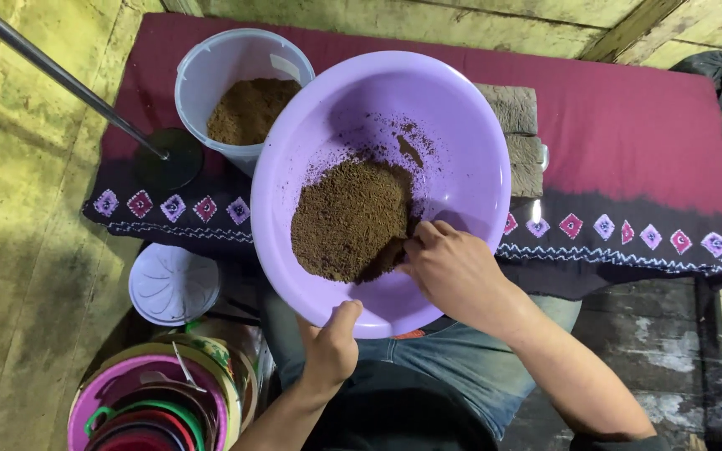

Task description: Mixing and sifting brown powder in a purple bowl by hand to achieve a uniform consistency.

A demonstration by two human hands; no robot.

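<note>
a purple basin [470,142] is held tilted above the lap, its near rim pinched by the left hand [330,344], thumb over the edge and fingers curled beneath, so that the brown powder [350,219] gathers in one heap on the lower side. the right hand [453,269] is reached inside the basin, fingers bent and pressed into the edge of the heap; whether any powder is pinched between them cannot be told. streaks of powder are left on the upper wall of the basin, as expected from the tilt.

behind the basin a clear tub [211,67] is stood on the tabletop [645,134], which is covered with a maroon cloth bordered with diamonds; it is partly filled with the same brown powder and left open. a white lid [173,282] is laid on the floor below, near the left hand, probably taken off that tub.

counted: one basin, one tub, one lid, two heaps of powder. a stack of grey blocks [516,125] is half hidden behind the basin; at least three are seen. nested coloured bowls [148,401] are piled at lower left, too closely packed to be counted. a metal pole [60,79] on a dark base is stood at the table's left end.
</note>
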